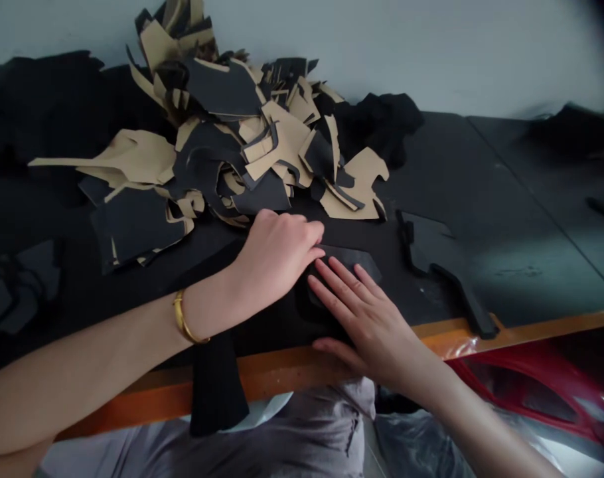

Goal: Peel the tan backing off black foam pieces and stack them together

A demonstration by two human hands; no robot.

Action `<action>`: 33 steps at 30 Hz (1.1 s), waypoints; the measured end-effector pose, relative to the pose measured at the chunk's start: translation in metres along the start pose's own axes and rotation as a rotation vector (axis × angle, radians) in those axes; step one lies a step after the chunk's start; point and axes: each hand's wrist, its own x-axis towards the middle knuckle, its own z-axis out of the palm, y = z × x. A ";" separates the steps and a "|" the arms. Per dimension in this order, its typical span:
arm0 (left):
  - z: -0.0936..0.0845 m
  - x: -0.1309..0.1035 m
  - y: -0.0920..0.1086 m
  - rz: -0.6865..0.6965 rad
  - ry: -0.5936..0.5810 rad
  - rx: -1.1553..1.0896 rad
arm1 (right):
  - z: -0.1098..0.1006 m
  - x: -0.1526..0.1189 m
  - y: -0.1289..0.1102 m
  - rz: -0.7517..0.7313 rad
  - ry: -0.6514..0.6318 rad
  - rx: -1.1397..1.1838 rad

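A flat black piece (352, 255) with angled edges lies on the black tabletop in front of me. My left hand (282, 249), with a gold bangle on its wrist, is closed at the far left edge of this piece. Its thumb and fingers are curled together, and whatever they grip is hidden. On the near side, my right hand (359, 309) lies flat with fingers outstretched over the piece. Black fabric (217, 385) passes beneath my left wrist and hangs over the table's front edge.
A heap of black and tan cut pieces (282, 133) rises behind my hands. Dark cloth (48, 113) lies at the back left. To the right rests a black bracket-shaped piece (441, 259). Orange edging (282, 372) runs along the table front, with a red object (531, 385) below it.
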 end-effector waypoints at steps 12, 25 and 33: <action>0.028 -0.028 0.021 0.099 -0.162 0.092 | -0.003 0.022 0.026 0.202 0.085 0.224; -0.012 0.015 0.018 0.179 -0.050 0.297 | 0.032 -0.037 0.000 0.529 0.427 0.533; -0.039 0.110 -0.003 0.211 0.153 0.314 | 0.021 -0.035 0.001 0.621 0.566 0.548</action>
